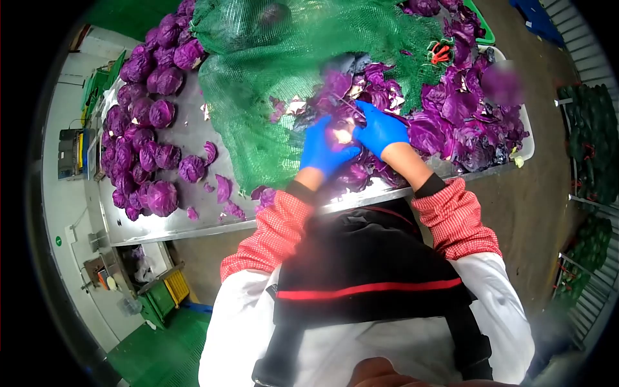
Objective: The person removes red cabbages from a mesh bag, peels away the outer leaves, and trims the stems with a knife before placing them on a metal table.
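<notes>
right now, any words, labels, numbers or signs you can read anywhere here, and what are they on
No text can be read anywhere in this view.
The round green sticker on the wall: too small to read.
The green net sack: no label or print shows.
The blue-gloved left hand and right hand, and the red cabbage between them: no marks show.

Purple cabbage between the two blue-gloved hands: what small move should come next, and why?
Probably peel one loose outer leaf away with the right hand while the left hand steadies the round purple cabbage: both hands grip it, ragged leaves surround it, and a heap of loose purple leaves lies nearby.
</notes>
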{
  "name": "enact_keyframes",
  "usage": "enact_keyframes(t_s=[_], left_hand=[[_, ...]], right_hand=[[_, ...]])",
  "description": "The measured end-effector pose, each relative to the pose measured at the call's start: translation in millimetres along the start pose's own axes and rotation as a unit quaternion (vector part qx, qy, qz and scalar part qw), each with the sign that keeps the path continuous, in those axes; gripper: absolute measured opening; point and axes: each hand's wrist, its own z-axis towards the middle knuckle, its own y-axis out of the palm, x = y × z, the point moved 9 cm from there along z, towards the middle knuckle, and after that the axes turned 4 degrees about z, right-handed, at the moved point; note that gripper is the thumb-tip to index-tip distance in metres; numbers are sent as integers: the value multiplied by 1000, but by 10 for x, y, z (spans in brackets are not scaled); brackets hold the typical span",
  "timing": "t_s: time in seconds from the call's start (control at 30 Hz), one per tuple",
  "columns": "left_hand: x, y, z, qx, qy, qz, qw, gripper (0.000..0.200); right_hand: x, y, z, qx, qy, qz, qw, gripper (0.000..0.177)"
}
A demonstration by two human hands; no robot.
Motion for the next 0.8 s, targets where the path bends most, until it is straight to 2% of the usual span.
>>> enact_keyframes(t_s=[0.1,0.13,0.17,0.2,0.23,0.3,0.37,0.4,0.43,0.5,0.6,0.7,0.73,0.8], left_hand=[[4,-31,-131,-4,57,-10,998,93],[9,-51,-156,1,77,-14,997,93],[25,-57,-210,5,96,-19,995,93],[76,-82,-303,17,123,-76,989,95],[79,-99,-372,30,175,-20,984,97],[-55,-119,-465,52,157,-112,980,100],[-122,-87,-487,25,127,-82,988,100],[-98,-101,-423,17,118,-67,991,101],[-37,-119,-398,15,130,-73,989,101],[48,-110,-418,-2,150,-82,985,101],[77,-80,-415,-16,144,-105,984,101],[95,-66,-393,-19,143,-114,983,100],[96,-56,-385,-19,145,-117,982,100],[3,-40,-354,-8,121,-135,983,100]], right_hand=[[38,120,173,-8,-7,-25,1000,34],[75,174,213,17,-33,-42,998,27],[220,268,245,12,-26,-38,999,27],[384,336,276,8,-18,-34,999,27],[470,337,327,10,-14,-31,999,27],[571,426,287,-9,16,-27,999,39],[536,417,224,-39,20,18,999,48],[277,245,77,-93,42,43,994,67],[214,287,92,-101,9,74,992,74],[155,324,92,-109,-27,59,992,69],[86,499,138,-201,-107,133,964,61],[140,468,117,-205,-68,190,958,56],[119,438,115,-223,-62,133,964,49],[56,429,172,-178,-64,37,981,44]])
